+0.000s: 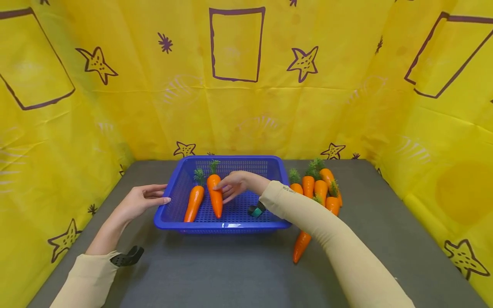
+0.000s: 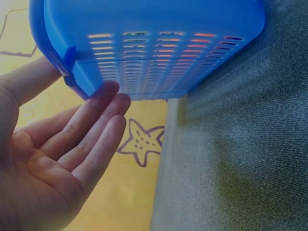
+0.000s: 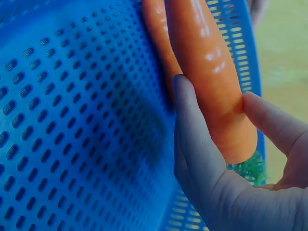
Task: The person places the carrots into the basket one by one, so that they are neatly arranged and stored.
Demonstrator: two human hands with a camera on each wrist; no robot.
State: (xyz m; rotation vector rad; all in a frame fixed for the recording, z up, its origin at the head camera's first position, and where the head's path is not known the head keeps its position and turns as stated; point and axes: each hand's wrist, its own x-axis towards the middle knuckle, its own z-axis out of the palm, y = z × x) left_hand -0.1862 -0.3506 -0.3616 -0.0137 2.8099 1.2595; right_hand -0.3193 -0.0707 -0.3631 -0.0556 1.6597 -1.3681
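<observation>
A blue plastic basket (image 1: 239, 225) with slotted walls stands on the dark table. Inside it, my right hand (image 1: 235, 185) pinches an orange carrot (image 1: 214, 188) with a green top, thumb on one side and fingers on the other. The right wrist view shows this carrot (image 3: 209, 72) tilted over the basket floor. A second carrot (image 1: 194, 201) lies in the basket, to the left of the held one. My left hand (image 1: 140, 201) grips the basket's left rim, thumb over the edge. In the left wrist view its fingers (image 2: 103, 108) reach along the outside wall.
Several more carrots (image 1: 321, 188) lie heaped on the table right of the basket, partly behind my right forearm. One carrot (image 1: 302, 247) points toward the front. Yellow patterned cloth (image 1: 239, 115) walls in the back and both sides of the grey table (image 1: 231, 269).
</observation>
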